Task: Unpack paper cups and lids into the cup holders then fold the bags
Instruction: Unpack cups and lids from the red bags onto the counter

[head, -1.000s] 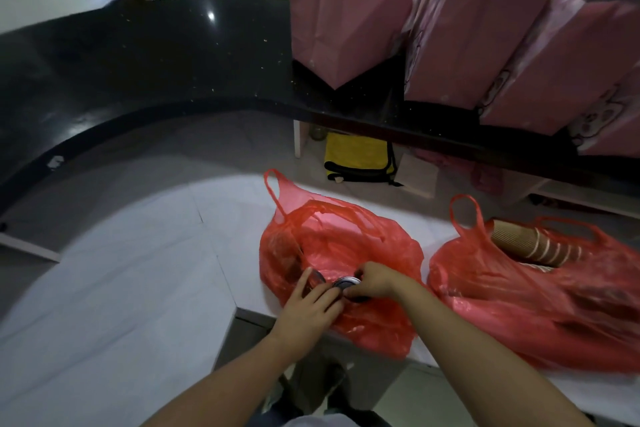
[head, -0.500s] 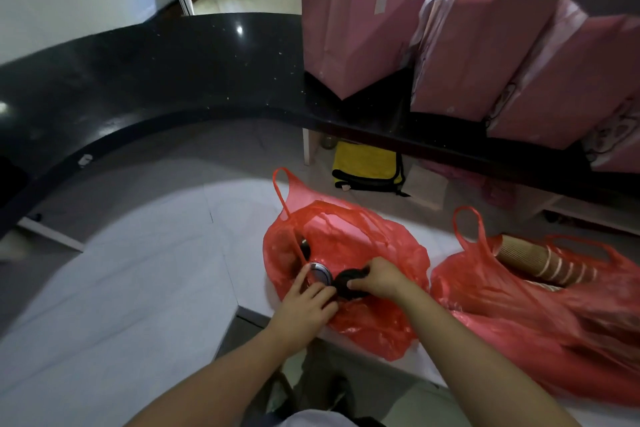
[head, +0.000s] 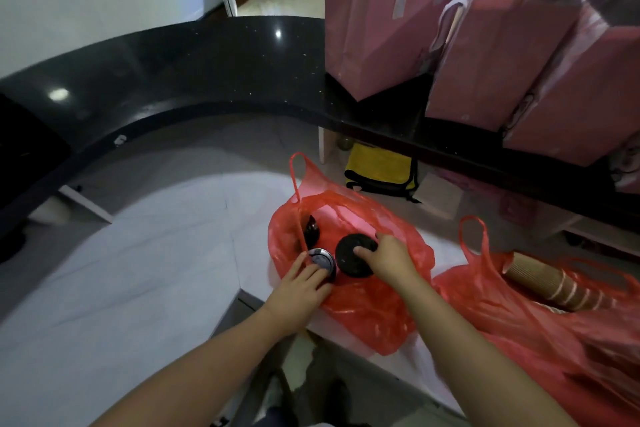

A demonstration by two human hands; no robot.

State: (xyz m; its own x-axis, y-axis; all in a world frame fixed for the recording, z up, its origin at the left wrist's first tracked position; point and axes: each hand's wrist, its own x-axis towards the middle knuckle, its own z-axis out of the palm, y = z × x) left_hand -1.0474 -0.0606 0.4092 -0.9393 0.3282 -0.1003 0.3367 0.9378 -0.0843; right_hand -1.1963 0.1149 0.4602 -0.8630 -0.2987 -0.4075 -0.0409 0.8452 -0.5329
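Hands (head: 389, 262) on black lids (head: 355, 255), flat faces upward, in red bag (head: 363, 315)

One head-worn wide-angle view looks forward and steeply down, close over the white counter (head: 138, 270).

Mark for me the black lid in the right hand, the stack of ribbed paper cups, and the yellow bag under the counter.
black lid (head: 351, 255), head view, on its flat top.
ribbed paper cups (head: 550, 282), head view, on the stack's side wall.
yellow bag (head: 379, 163), head view, on its yellow face.
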